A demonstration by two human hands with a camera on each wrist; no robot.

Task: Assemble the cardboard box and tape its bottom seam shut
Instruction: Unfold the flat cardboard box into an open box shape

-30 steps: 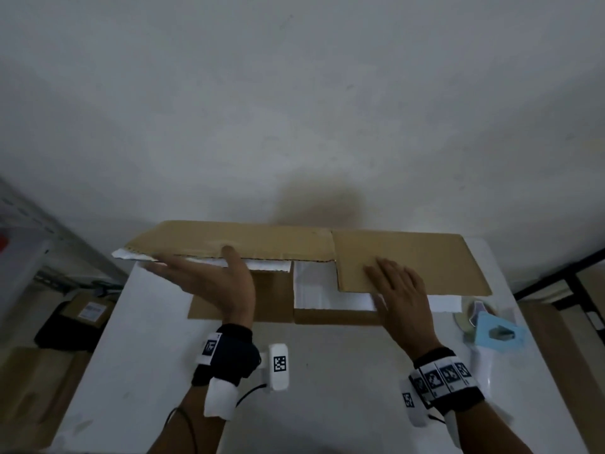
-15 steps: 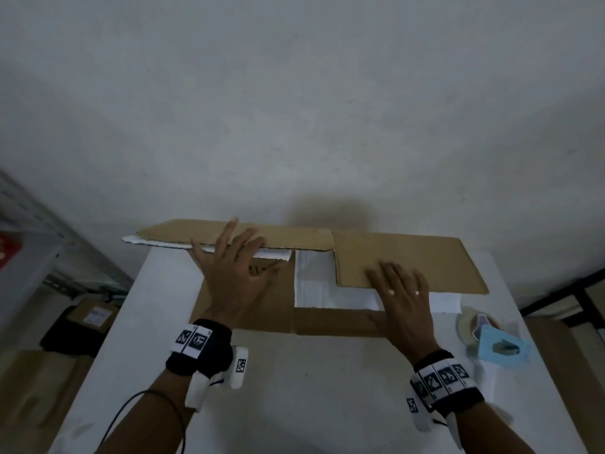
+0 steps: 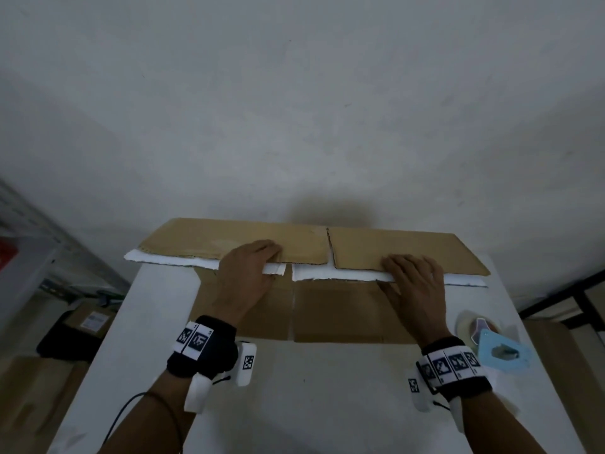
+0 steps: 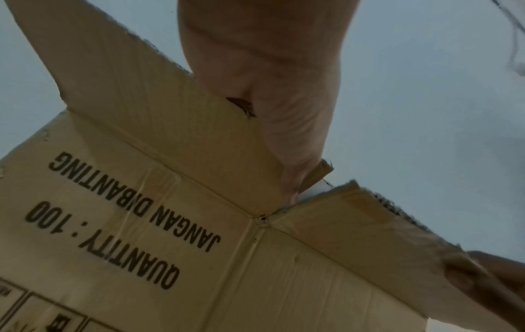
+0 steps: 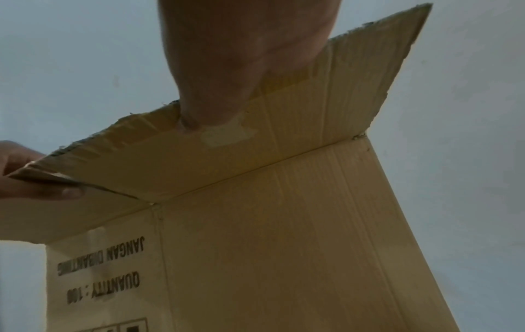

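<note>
Left hand [image 3: 252,273] and right hand [image 3: 414,280] each clamped on a top flap edge of the flattened cardboard box [image 3: 337,309], fingers curled over, thumbs beneath. Lay flat mid-table [image 3: 311,388], long axis running left to right, directly ahead of both hands. Equally near either hand, one flap apiece. Likely called for pulling the flaps up and toward the body to open it. Tape dispenser [image 3: 501,350] sat just beside the right wrist.

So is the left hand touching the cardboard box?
Touching. In the head view the left hand grips a far flap of the cardboard box, fingers curled over its edge. The left wrist view shows the thumb pressed against the flap's underside.
</note>
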